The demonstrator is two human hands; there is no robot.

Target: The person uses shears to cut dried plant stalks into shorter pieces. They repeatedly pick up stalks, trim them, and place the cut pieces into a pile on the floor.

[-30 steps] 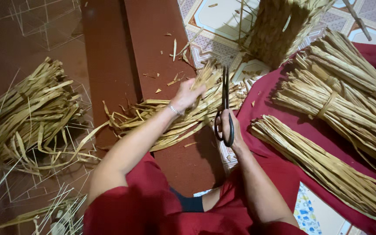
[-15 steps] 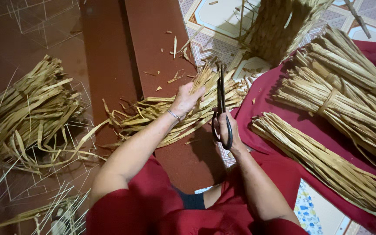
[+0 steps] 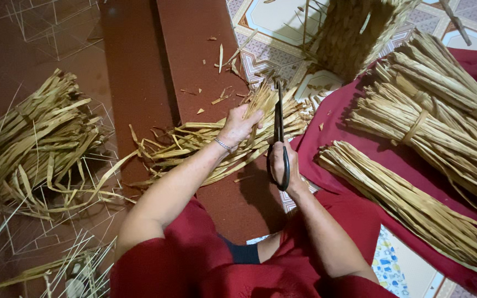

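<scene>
My left hand (image 3: 239, 124) grips a loose bundle of dried straw-coloured leaf strips (image 3: 194, 144) lying across the floor in front of me. My right hand (image 3: 281, 164) holds black scissors (image 3: 279, 118) upright, blades pointing away and set against the bundle's right end just beside my left hand. A thin bracelet sits on my left wrist. I wear red clothing.
A pile of cut strips (image 3: 34, 138) lies at left. Tied bundles (image 3: 437, 127) and a long loose bundle (image 3: 415, 204) rest on a red cloth (image 3: 360, 204) at right. A woven basket (image 3: 354, 33) stands at top. Small cuttings (image 3: 222, 94) litter the red mat.
The scissors and my right hand have shifted slightly left, closer to my left hand on the bundle. The blades now sit against the strip ends.
</scene>
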